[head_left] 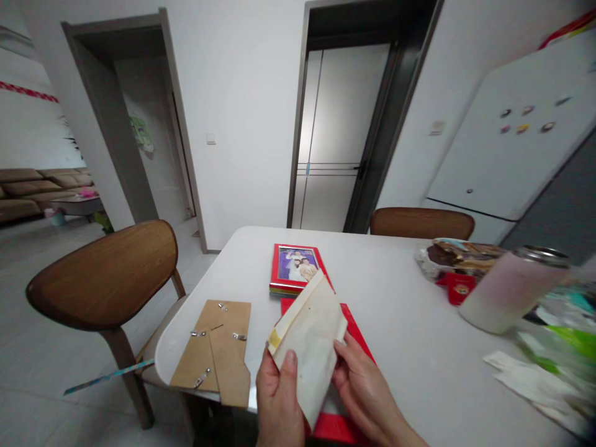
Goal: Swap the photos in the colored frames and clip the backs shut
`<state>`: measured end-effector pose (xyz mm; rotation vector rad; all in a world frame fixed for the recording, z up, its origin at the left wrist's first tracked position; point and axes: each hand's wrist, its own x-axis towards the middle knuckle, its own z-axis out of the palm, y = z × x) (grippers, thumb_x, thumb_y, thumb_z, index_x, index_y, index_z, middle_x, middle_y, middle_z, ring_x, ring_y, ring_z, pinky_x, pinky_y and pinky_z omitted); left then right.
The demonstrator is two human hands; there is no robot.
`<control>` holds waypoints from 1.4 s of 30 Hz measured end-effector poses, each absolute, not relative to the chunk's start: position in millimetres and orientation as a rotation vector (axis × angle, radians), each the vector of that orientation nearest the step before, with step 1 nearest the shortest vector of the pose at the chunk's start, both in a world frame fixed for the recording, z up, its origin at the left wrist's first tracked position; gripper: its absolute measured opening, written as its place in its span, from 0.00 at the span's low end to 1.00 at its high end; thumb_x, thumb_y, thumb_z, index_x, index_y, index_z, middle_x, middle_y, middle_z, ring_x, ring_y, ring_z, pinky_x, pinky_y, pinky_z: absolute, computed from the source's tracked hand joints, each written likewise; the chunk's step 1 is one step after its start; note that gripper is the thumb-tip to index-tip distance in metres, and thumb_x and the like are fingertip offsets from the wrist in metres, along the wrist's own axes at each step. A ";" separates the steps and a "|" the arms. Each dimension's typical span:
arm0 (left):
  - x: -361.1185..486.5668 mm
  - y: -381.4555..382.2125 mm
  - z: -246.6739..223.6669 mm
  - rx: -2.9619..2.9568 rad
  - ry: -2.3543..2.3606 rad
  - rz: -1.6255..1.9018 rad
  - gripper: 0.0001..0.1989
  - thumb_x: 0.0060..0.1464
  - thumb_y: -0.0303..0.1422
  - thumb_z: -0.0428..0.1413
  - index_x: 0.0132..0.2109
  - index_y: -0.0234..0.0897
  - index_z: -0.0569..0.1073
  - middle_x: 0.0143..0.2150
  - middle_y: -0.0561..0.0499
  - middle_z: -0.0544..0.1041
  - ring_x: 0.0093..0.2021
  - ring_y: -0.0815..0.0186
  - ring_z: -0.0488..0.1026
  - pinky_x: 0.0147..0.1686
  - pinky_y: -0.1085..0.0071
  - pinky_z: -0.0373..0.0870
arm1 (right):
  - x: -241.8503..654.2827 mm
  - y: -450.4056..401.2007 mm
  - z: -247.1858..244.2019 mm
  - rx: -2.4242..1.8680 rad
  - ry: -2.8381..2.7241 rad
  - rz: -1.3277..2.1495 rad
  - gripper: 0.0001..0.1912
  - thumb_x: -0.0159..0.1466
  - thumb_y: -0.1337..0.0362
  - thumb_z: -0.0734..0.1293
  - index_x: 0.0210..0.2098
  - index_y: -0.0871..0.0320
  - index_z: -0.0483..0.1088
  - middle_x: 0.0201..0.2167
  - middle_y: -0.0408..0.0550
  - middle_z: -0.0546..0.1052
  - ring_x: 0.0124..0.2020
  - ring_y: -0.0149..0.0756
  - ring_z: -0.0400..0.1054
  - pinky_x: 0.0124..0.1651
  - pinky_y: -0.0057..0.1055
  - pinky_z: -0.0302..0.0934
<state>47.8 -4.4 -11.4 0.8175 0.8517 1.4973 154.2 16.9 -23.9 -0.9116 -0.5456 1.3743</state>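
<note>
Left grip (pixel 282 394) and right grip (pixel 363 379) both held cream paper packet (pixel 311 347), tilted, above red frame (pixel 357 329). Brown backing board (pixel 233 360) lay left on counter (pixel 410 366).

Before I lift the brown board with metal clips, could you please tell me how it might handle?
The brown board looks thin, so it is probably light. Its flat, straight edges suggest stiffness, and the metal clips might snag.

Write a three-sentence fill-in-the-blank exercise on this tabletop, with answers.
1. From the left hand and right hand holding the pale sheet, the brown board lies to the ____.
2. Metal clips on that board number ____.
3. The topmost picture frame is coloured ____.
Answers: left; four; red.
</note>
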 end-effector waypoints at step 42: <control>-30.1 2.3 -44.0 2.438 1.129 0.733 0.33 0.43 0.29 0.52 0.57 0.37 0.52 0.58 0.40 0.55 0.58 0.55 0.50 0.53 0.51 0.49 | 202.8 59.0 -52.6 -1.858 -1.899 0.003 0.22 0.55 0.62 0.58 0.48 0.64 0.61 0.50 0.60 0.62 0.51 0.48 0.54 0.48 0.45 0.51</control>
